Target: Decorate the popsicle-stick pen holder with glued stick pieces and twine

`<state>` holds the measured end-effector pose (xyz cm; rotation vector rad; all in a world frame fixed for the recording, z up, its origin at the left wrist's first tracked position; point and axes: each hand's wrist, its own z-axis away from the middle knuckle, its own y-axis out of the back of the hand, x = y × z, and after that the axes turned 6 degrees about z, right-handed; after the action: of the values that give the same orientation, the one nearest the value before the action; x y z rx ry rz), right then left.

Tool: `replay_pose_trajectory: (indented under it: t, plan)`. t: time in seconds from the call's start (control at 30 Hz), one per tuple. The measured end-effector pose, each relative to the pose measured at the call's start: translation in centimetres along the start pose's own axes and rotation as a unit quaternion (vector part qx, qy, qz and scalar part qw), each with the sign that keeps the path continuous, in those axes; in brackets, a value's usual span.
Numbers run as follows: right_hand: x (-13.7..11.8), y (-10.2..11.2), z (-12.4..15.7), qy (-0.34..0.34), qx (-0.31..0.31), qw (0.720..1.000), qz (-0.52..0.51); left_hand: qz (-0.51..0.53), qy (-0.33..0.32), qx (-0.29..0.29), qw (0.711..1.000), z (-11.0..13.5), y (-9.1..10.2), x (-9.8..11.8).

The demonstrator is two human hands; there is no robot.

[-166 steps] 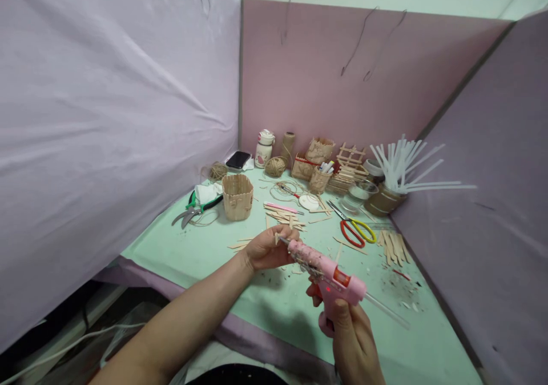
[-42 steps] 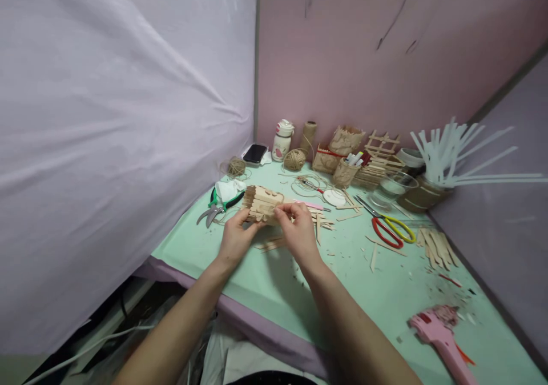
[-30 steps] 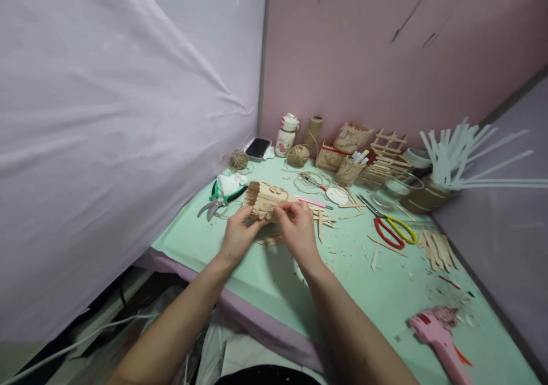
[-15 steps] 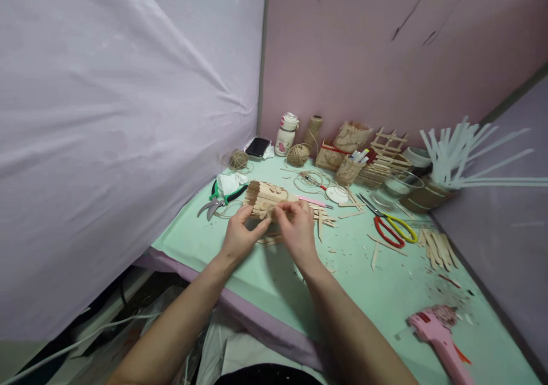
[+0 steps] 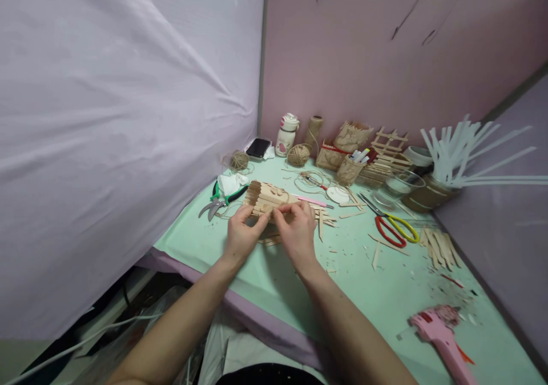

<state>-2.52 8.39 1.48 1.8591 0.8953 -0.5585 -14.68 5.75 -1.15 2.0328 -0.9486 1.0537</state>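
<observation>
A holder made of wooden craft sticks (image 5: 269,193) lies on its side on the green table, its jagged open end facing left and curled wooden pieces on its upper side. Around its near left part is my left hand (image 5: 245,231), closed on it with the thumb along the near side. My right hand (image 5: 296,231) has thumb and forefinger pinched together against the same side, close to my left thumb. Whatever sits between those right fingertips is too small to make out. Beyond the holder lies a pink pen-like tool (image 5: 311,201), with loose craft sticks (image 5: 325,218) to the right.
Green-handled pruning shears (image 5: 217,202) lie at left. To the right are scissors (image 5: 391,225), flat wooden sticks (image 5: 440,248) and a pink glue gun (image 5: 440,336). Twine balls (image 5: 298,155), a bottle (image 5: 286,135), stick-built boxes (image 5: 331,155) and glue sticks (image 5: 454,153) stand along the back.
My fingertips have shifted very slightly on the holder's near side, the two thumbs staying close together. The holder keeps its place, and the view has moved a touch.
</observation>
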Motion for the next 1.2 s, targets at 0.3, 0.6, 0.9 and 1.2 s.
replay_pose_trajectory:
  t: [0.3,0.6,0.9,1.2]
  plan:
    - [0.3,0.0,-0.1,-0.008,0.002,1.0,-0.016,0.013,-0.006,-0.006,1.0,-0.2,0.1,0.3]
    - [0.3,1.0,-0.7,-0.008,0.013,0.998,-0.061,0.017,0.002,-0.009,1.0,-0.4,0.2,0.4]
    - [0.6,0.8,-0.9,0.004,0.005,1.0,-0.02,0.019,-0.023,-0.021,0.999,-0.4,0.1,0.1]
    - [0.9,0.8,-0.9,-0.01,-0.009,1.0,-0.004,0.031,-0.037,-0.025,0.999,-0.4,0.1,0.1]
